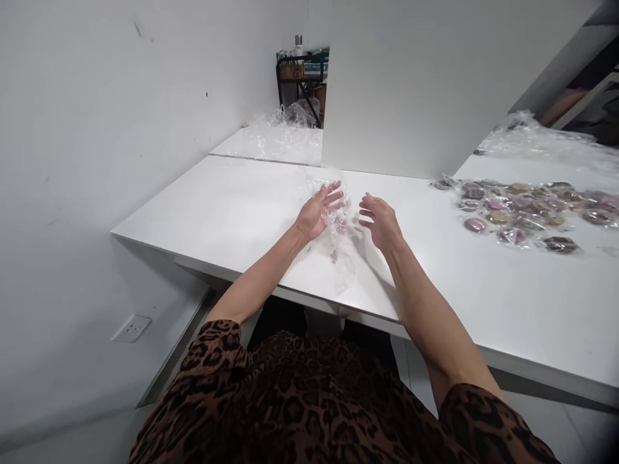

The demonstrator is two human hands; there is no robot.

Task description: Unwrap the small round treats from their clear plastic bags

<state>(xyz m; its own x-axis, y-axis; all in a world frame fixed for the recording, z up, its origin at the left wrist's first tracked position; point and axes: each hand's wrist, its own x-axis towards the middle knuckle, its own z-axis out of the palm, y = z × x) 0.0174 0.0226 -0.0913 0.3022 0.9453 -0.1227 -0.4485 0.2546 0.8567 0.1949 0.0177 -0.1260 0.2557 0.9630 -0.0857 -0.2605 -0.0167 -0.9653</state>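
I have the left hand (320, 211) at the crumpled clear plastic (344, 258), which lies on the white desk (193, 203) near its front edge, between my two hands. The left grip is spread, palm turned inward, fingers apart; from here I can't tell whether they touch the film. Something pinkish (340, 223) shows through the plastic beside that palm. My right hand (378, 218) hangs just right of it — grip loosely open, fingers slightly curved, nothing visible in it. Well off to my right, a cluster of wrapped round pieces (527, 205), pink, tan and dark brown, spreads over the desk. A tall pale panel (411, 84) stands along the back edge — more loose clear film (285, 138) lies beyond, at left.
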